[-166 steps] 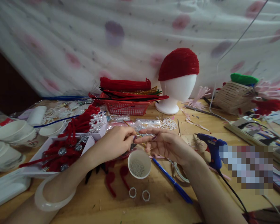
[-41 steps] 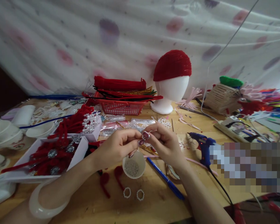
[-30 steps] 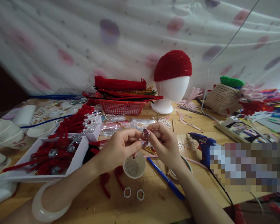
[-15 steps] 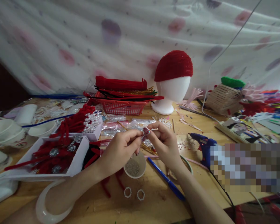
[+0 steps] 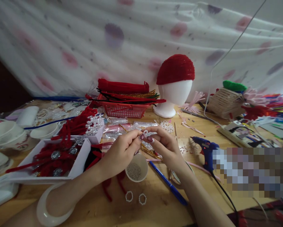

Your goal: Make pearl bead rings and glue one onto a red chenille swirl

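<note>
Over the paper cup, my left hand [image 5: 123,153] pinches a small strand of white pearl beads [image 5: 145,132] between thumb and forefinger. My right hand [image 5: 166,146] meets it from the other side, its forefinger curved over the beads and its thumb close to them. Fingertips partly hide the strand, so its full shape does not show. Below stands the paper cup [image 5: 146,170] with tiny beads [image 5: 133,171] inside. Two pearl bead rings, one left [image 5: 129,196] and one right [image 5: 142,199], lie on the table in front of the cup.
A blue pen [image 5: 168,183] lies right of the cup, with a blue glue gun [image 5: 208,151] beyond. At left stands a white box [image 5: 82,160] of red chenille flowers. Behind are a red basket [image 5: 124,111] and a foam head [image 5: 175,93] in a red cap.
My fingers have shifted slightly around the bead strand; the right thumb has moved down and away from the left fingertips. More of the white beads shows. The view has tilted a little.
</note>
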### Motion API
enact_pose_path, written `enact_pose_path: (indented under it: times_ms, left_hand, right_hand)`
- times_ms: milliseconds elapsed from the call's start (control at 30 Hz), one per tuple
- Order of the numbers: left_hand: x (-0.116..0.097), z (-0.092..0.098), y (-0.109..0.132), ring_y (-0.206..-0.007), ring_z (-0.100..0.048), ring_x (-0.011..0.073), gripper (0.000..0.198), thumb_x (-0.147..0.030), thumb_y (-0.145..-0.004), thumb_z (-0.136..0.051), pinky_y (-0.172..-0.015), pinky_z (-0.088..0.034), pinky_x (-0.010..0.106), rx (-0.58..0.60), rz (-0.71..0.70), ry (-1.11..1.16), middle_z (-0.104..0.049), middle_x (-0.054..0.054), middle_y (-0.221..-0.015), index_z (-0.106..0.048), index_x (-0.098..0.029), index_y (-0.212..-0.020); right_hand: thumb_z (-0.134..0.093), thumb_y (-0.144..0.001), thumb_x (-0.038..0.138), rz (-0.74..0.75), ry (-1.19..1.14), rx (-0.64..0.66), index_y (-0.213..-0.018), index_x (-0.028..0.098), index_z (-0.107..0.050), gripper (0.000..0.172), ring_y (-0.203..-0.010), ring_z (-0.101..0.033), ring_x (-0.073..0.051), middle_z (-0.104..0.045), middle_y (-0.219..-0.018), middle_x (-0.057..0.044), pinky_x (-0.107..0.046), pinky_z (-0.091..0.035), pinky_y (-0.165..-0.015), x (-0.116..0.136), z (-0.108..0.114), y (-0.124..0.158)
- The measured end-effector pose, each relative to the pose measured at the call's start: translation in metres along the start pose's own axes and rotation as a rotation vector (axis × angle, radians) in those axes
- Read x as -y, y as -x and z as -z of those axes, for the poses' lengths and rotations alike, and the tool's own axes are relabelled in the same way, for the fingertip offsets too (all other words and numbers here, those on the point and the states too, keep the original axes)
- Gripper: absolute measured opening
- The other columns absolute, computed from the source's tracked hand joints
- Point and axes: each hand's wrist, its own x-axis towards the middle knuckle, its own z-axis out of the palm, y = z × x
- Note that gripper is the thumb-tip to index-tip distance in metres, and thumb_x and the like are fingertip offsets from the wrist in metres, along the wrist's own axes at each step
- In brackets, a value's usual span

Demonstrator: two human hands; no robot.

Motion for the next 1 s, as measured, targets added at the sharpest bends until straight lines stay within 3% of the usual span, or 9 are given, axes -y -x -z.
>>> enact_pose_path:
  times_ms: [300,467,533,867,1000]
  left_hand:
    - [-0.004,0.002,0.002,-0.054,-0.036,0.0101,0.021,-0.029,-0.098,-0.040,-0.052,-0.032,0.023,0.016,-0.008,-0.032,-0.039,-0.008,-0.060,-0.055,-0.020,-0.086]
    - [-0.006,0.003,0.002,-0.054,-0.035,0.0087,0.022,-0.031,-0.098,-0.041,-0.051,-0.032,0.022,0.112,0.026,0.048,-0.038,-0.008,-0.060,-0.052,-0.019,-0.082]
    - [-0.008,0.004,0.002,-0.052,-0.035,0.0082,0.022,-0.032,-0.098,-0.041,-0.050,-0.031,0.022,0.151,0.042,0.084,-0.038,-0.009,-0.059,-0.052,-0.019,-0.083]
    - [-0.013,0.010,-0.002,-0.045,-0.036,0.0056,0.015,-0.027,-0.091,-0.049,-0.043,-0.026,0.020,0.191,0.128,0.270,-0.045,-0.009,-0.051,-0.053,-0.018,-0.079]
    - [-0.012,0.008,-0.002,-0.044,-0.036,0.0057,0.013,-0.027,-0.089,-0.052,-0.043,-0.027,0.021,0.183,0.147,0.338,-0.046,-0.009,-0.050,-0.057,-0.017,-0.082]
  right_hand:
    - [-0.060,-0.094,0.030,0.025,0.116,-0.052,-0.101,0.019,-0.061,0.013,-0.046,-0.023,-0.006,-0.031,-0.054,0.011,-0.022,-0.015,-0.042,-0.003,0.002,0.002]
    - [-0.060,-0.093,0.035,0.033,0.069,-0.087,-0.087,0.019,-0.059,0.018,-0.050,-0.039,-0.007,-0.054,-0.062,0.005,-0.021,-0.026,-0.046,-0.002,0.002,-0.001]
    - [-0.059,-0.093,0.036,0.028,0.077,-0.091,-0.082,0.019,-0.057,0.020,-0.052,-0.042,-0.007,-0.056,-0.064,0.004,-0.021,-0.029,-0.047,-0.002,0.002,-0.002]
    - [-0.055,-0.095,0.039,0.007,0.224,-0.127,-0.084,0.021,-0.050,0.021,-0.045,-0.024,-0.007,-0.039,-0.052,0.010,-0.022,-0.016,-0.042,-0.013,0.001,0.000]
    - [-0.055,-0.094,0.040,0.004,0.219,-0.135,-0.083,0.022,-0.049,0.022,-0.045,-0.026,-0.007,-0.042,-0.051,0.009,-0.023,-0.017,-0.042,-0.012,-0.001,-0.001]
